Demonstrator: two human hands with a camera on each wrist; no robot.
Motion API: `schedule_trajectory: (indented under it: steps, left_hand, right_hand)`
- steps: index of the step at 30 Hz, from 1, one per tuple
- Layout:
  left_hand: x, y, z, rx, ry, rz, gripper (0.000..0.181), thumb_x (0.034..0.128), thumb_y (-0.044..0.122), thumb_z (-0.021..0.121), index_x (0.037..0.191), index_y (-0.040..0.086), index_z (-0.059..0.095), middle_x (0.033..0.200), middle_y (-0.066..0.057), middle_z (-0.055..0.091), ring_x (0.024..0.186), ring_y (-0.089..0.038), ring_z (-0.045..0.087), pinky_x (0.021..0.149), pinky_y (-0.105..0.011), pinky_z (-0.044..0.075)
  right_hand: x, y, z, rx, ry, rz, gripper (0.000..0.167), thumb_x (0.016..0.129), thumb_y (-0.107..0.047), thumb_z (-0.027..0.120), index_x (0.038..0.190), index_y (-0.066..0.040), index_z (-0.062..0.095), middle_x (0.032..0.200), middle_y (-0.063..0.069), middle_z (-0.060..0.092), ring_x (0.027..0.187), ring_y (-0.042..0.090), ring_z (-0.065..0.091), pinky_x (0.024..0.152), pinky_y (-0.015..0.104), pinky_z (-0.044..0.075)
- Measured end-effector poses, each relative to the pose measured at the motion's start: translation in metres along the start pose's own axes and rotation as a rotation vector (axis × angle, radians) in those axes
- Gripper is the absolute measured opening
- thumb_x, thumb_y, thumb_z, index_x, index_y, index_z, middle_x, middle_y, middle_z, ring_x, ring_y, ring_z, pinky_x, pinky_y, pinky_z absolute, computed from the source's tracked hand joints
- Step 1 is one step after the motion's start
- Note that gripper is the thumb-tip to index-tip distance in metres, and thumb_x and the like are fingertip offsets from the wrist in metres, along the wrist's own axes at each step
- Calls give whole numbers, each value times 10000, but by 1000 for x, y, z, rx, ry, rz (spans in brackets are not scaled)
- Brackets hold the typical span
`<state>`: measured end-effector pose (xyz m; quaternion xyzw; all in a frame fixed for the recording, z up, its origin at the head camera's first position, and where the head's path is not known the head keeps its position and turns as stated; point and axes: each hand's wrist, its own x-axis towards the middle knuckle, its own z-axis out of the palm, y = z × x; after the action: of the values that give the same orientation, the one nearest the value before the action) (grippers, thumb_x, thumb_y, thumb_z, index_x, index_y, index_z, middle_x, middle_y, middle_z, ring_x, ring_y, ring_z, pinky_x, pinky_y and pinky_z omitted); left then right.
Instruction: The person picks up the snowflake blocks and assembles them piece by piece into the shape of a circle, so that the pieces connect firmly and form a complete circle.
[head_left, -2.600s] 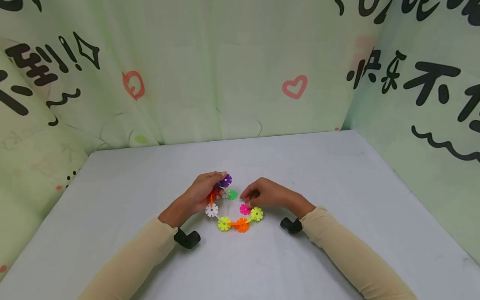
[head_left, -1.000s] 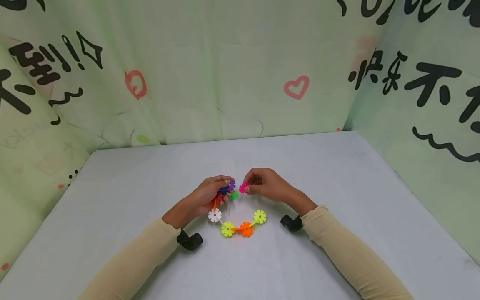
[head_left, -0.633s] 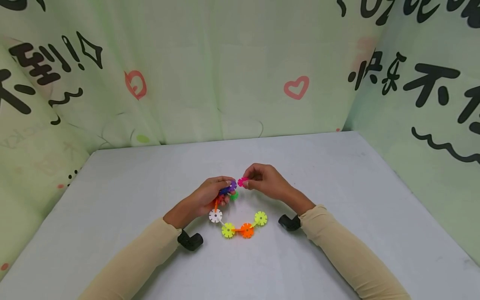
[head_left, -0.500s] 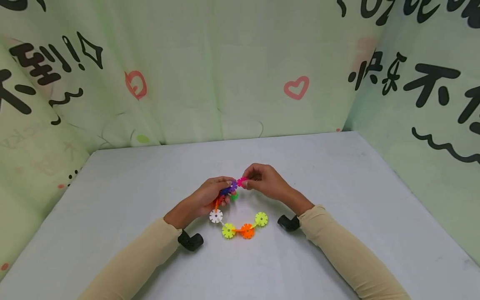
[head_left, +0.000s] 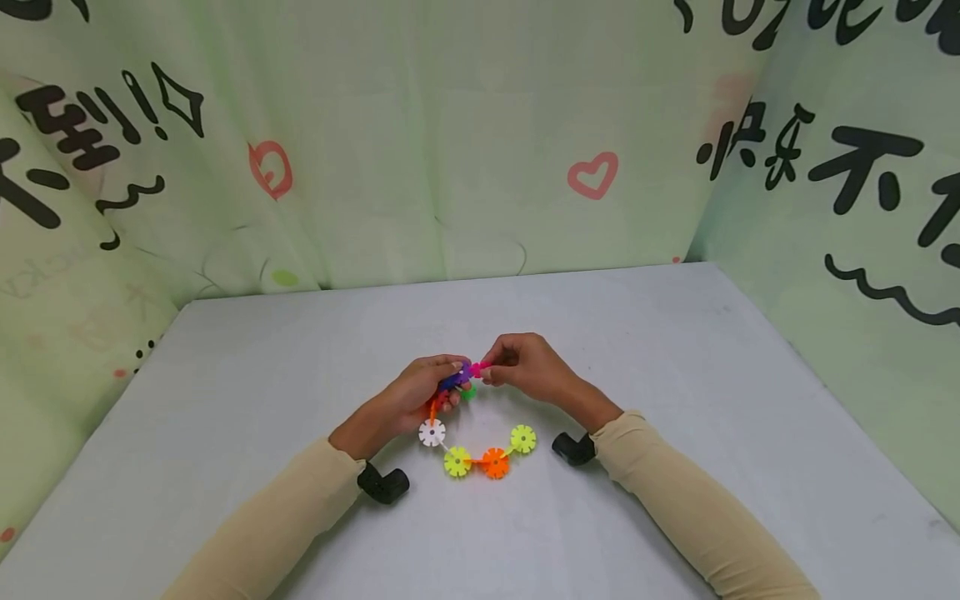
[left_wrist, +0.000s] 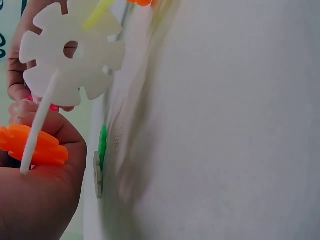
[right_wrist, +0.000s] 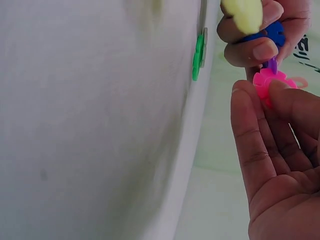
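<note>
My left hand grips one end of a chain of notched plastic snowflake discs. From its fingertips sticks out a purple disc, beside a blue disc. Thumb and fingers of my right hand pinch a pink disc, whose edge meets the purple one; how deep the notches mesh cannot be seen. Below the left hand the chain runs through an orange-red piece, a white disc, a yellow disc, an orange disc and a yellow-green disc.
A green disc and a greyish-white disc lie together on the white tabletop, beyond the left fingers. Printed cloth hangs behind the table and along both sides. Each wrist carries a black camera.
My right hand lifted the pink disc from beside the yellow-green one and brought it to the purple disc, closing the gap. Just now the pink disc tilted more edge-on. The left hand barely shifted.
</note>
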<state>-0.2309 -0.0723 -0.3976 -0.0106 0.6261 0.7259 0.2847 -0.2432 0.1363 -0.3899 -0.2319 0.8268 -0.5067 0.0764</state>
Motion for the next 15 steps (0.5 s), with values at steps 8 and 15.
schedule_trajectory:
  steps: [8, 15]
  left_hand:
    - [2, 1, 6, -7, 27, 21, 319, 1058, 155, 404, 1328, 4, 481, 881, -76, 564, 591, -109, 460, 529, -161, 425]
    - [3, 2, 8, -27, 69, 25, 300, 1052, 141, 424, 1298, -6, 512, 881, -82, 580, 609, -107, 449, 528, -161, 420]
  right_hand:
    - [-1, 0, 0, -18, 36, 5, 67, 873, 37, 675, 867, -23, 647, 860, 56, 700, 767, 188, 695, 722, 315, 559]
    - [0, -2, 1, -29, 55, 13, 50, 879, 21, 687, 875, -16, 653, 854, 51, 704, 774, 198, 695, 730, 304, 558]
